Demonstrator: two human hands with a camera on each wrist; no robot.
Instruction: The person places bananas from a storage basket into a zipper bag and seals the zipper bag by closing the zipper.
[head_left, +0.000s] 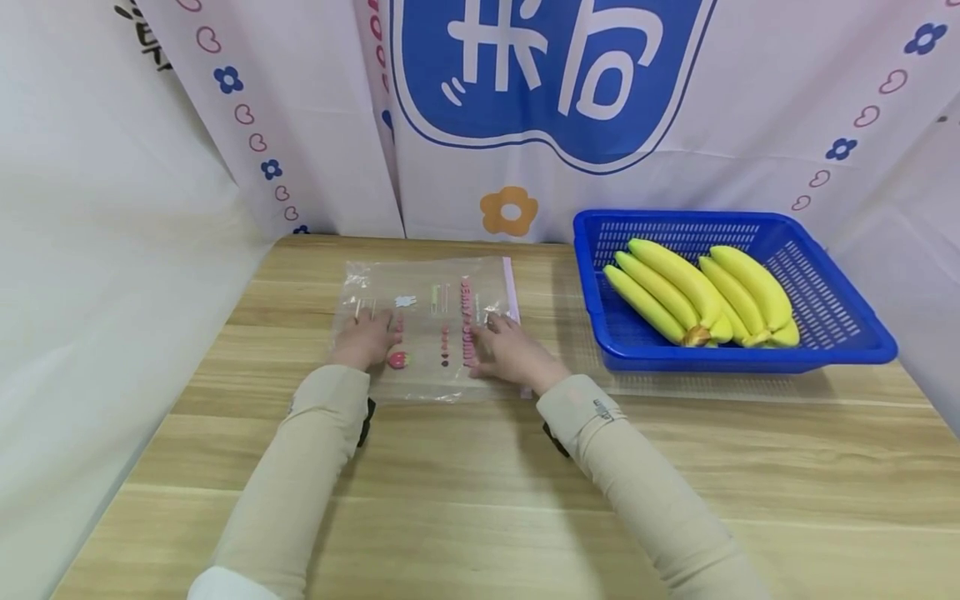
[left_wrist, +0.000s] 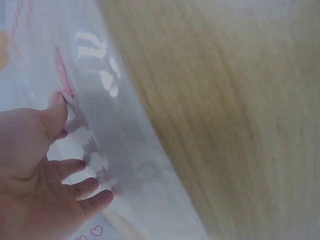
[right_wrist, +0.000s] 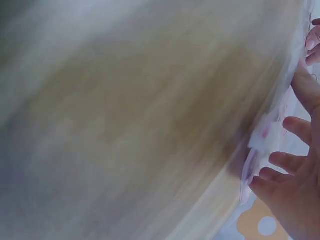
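A clear plastic zip bag [head_left: 422, 333] with pink print, a strawberry and a pink strip along its right edge lies flat on the wooden table. My left hand [head_left: 365, 337] rests on the bag's left part, fingers spread and relaxed. Toward the pink strip, my right hand [head_left: 517, 354] touches the bag with its fingers extended. The left wrist view shows the left fingertips [left_wrist: 102, 200] against the clear film [left_wrist: 145, 170]. In the right wrist view the right hand [right_wrist: 295, 172] has its fingers at the strip edge of the bag [right_wrist: 262, 132].
A blue plastic basket [head_left: 750, 360] stands at the right of the wooden table [head_left: 465, 500], holding two bunches of yellow bananas [head_left: 678, 287]. Behind the table hangs a white printed cloth [head_left: 322, 108] with a blue emblem.
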